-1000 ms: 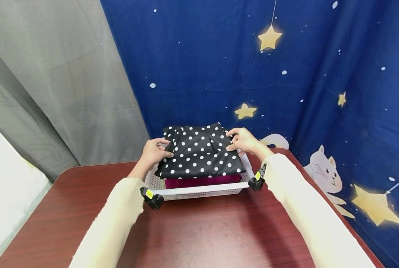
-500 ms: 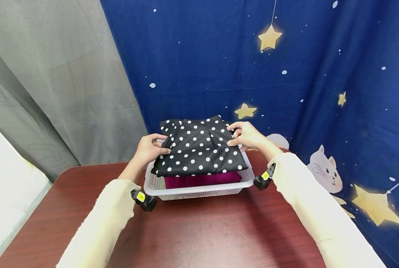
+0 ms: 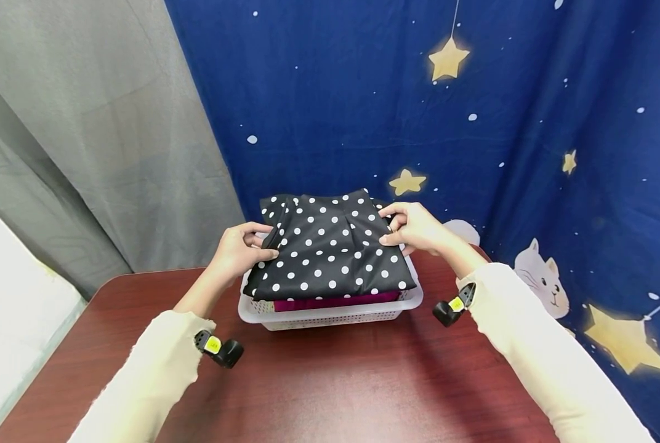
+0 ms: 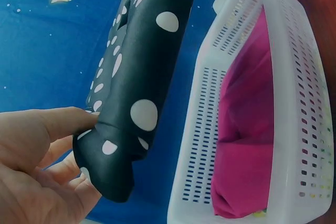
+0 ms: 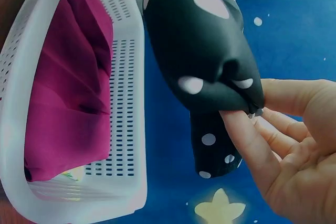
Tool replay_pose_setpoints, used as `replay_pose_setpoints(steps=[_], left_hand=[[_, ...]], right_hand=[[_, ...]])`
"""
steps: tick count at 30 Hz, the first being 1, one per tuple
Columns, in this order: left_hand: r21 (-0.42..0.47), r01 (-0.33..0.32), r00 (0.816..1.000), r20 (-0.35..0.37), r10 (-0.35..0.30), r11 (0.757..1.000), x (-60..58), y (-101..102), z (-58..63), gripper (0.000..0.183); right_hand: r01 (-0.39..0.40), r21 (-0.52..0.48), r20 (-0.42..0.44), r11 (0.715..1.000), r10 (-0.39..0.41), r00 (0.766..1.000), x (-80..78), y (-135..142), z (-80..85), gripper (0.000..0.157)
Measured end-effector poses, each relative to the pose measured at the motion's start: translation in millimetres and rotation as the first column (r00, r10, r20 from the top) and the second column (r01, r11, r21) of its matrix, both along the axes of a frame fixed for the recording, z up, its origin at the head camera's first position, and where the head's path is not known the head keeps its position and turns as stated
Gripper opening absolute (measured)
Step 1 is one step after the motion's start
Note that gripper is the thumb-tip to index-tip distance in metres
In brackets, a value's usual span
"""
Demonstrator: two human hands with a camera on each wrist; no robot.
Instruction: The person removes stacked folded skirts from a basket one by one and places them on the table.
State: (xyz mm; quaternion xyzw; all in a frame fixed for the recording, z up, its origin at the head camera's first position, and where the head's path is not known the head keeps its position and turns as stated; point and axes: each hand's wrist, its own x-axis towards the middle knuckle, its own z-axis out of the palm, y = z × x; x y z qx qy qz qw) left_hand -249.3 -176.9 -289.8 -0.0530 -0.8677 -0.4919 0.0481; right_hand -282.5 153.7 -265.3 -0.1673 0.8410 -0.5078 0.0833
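Observation:
A folded black cloth with white polka dots [image 3: 330, 246] is held by its two side edges above a white plastic basket [image 3: 335, 317]. My left hand [image 3: 236, 249] pinches the left edge between thumb and fingers; in the left wrist view the black polka-dot cloth [image 4: 142, 66] hangs apart from the basket [image 4: 289, 103]. On the opposite edge my right hand [image 3: 415, 231] pinches the cloth, and the right wrist view shows thumb and fingers [image 5: 247, 140] at its folded end. Magenta cloth [image 5: 68, 93] lies inside the basket, mostly covered in the head view.
The basket stands on a reddish-brown wooden table [image 3: 330, 381] near its far edge. Behind hangs a blue curtain with stars [image 3: 341, 92], with a grey curtain [image 3: 103, 135] to its left. A white surface [image 3: 14, 326] borders the table at left.
The polka-dot cloth has risen slightly from the basket in both hands, then come a little nearer. My hands and forearms have spread somewhat apart. The basket has stayed in place.

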Motion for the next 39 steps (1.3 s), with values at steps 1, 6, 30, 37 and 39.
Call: replay_pose_setpoints(steps=[1,6,30,37,39], left_hand=[[0.018,0.004,1.000,0.004,-0.004,1.000,1.6,-1,0.1,0.047],[0.104,0.030,0.999,0.022,-0.032,0.994,10.9,-3,0.7,0.049],[0.208,0.061,0.998,0.017,-0.066,0.976,67.8,2,-5.8,0.047],[0.249,0.074,0.996,0.021,-0.081,0.966,85.9,3,-5.9,0.048],[0.259,0.073,0.996,0.027,-0.083,0.963,90.4,4,-6.9,0.049]], right_hand=[[-0.002,-0.001,-0.002,1.000,0.002,1.000,2.1,0,0.7,0.055],[-0.011,0.000,-0.018,1.000,0.011,1.000,11.9,1,2.0,0.055],[-0.096,-0.093,0.011,0.991,0.097,0.995,55.7,18,-9.5,0.057],[-0.118,-0.106,-0.020,0.987,0.117,0.993,71.4,21,-12.4,0.056],[-0.121,-0.105,-0.032,0.987,0.118,0.993,75.6,22,-14.0,0.056]])
